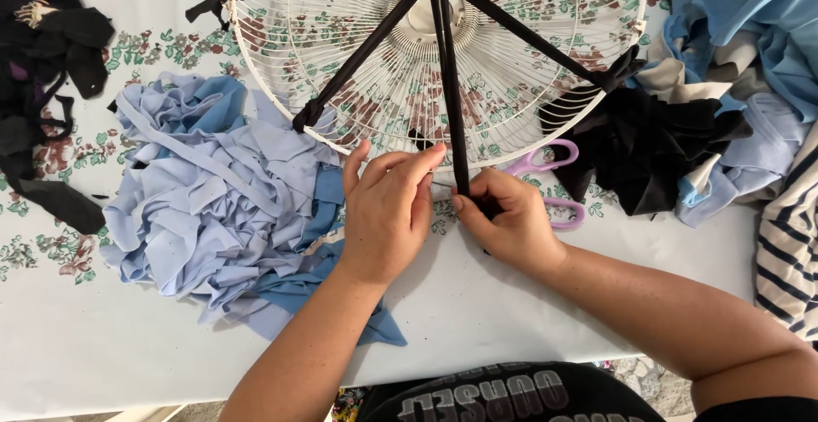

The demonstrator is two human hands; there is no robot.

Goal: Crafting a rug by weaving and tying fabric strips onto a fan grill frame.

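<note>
On the tabletop (128,337) we note a white fan guard (400,89). A black fabric strip (450,81) runs straight down to its near rim, where our right hand (511,222) pinches it; our left hand (388,213) rests beside, fingers curled, holding nothing visible.

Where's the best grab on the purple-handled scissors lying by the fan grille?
Probably the outer loop of the purple-handled plastic scissors, coming from the right. That loop shows clear on the floral tablecloth; the rest is hidden under the right hand and the round white wire fan grille, and black cloth lies close.
</note>
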